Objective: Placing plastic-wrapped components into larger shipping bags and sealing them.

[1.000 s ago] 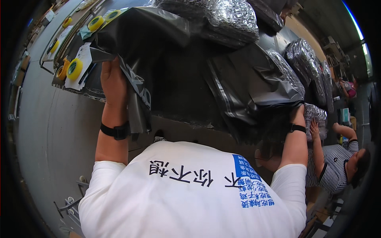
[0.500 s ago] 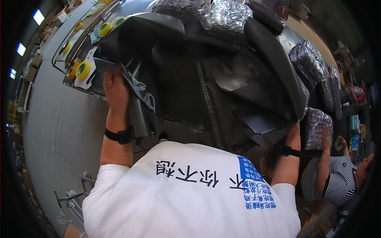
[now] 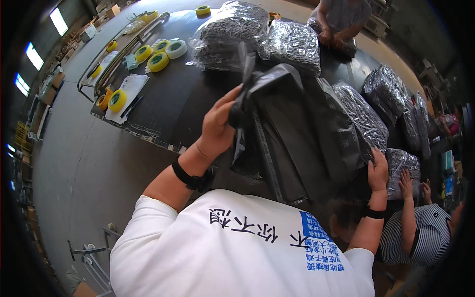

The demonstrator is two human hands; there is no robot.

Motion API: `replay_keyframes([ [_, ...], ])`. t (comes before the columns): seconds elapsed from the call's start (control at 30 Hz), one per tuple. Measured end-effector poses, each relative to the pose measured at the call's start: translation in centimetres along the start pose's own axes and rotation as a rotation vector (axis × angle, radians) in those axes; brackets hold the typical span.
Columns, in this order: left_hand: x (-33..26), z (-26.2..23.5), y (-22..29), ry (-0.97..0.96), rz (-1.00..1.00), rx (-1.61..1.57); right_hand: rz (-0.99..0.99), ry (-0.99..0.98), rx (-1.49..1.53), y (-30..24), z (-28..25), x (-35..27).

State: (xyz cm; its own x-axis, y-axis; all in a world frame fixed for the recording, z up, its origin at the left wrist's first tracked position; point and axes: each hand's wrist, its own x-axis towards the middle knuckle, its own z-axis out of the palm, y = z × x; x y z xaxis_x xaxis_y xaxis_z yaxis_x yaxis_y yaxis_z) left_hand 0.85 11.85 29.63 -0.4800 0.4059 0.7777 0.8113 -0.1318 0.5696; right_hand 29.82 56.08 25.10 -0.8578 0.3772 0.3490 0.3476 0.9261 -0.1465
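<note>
Ok, L hand point(image 3: 216, 127) up, gripping bunched edge of blk plastic bag point(image 3: 292, 128); R hand point(image 3: 378, 172) fingers-up, bag's R side, grip unclear. Bag btwn hands, pale print; wht tee point(image 3: 237, 262) blk/blue chars.

Tape rolls point(image 3: 158, 62), plastic-wrapped bundles point(image 3: 294, 47) and a broad worktable point(image 3: 180, 94) mark this as a packing workshop

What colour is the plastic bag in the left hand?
The plastic bag is black; best seen: head view.
</note>
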Motion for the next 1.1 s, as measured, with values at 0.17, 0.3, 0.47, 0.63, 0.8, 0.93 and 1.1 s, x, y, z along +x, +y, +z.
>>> replay_keyframes([
  [0.17,-1.2,4.1,0.1,-0.473,0.264,0.031,0.058,-0.169,0.502,-7.9,5.7,0.5],
  [0.3,-5.3,7.3,-3.1,-0.798,0.242,0.027,0.66,-0.341,1.803,-17.4,7.3,0.7],
  [0.47,-7.6,5.8,-3.7,-1.014,0.013,-0.006,0.608,-0.296,1.547,-20.8,10.8,2.0],
  [0.63,-7.9,2.3,-4.5,-0.809,-0.366,-0.148,0.556,-0.02,1.113,-20.0,11.9,1.5],
  [0.8,-8.0,-0.9,-6.1,-0.425,-0.633,-0.194,0.483,0.158,0.581,-19.6,10.4,1.1],
  [0.93,-6.9,-6.1,-9.5,-0.267,-0.652,-0.302,0.459,0.256,0.307,-21.2,7.1,1.0],
  [1.1,-6.0,-12.3,-14.1,-0.122,-0.798,-0.216,0.166,0.328,-0.274,-20.5,4.4,1.3],
])
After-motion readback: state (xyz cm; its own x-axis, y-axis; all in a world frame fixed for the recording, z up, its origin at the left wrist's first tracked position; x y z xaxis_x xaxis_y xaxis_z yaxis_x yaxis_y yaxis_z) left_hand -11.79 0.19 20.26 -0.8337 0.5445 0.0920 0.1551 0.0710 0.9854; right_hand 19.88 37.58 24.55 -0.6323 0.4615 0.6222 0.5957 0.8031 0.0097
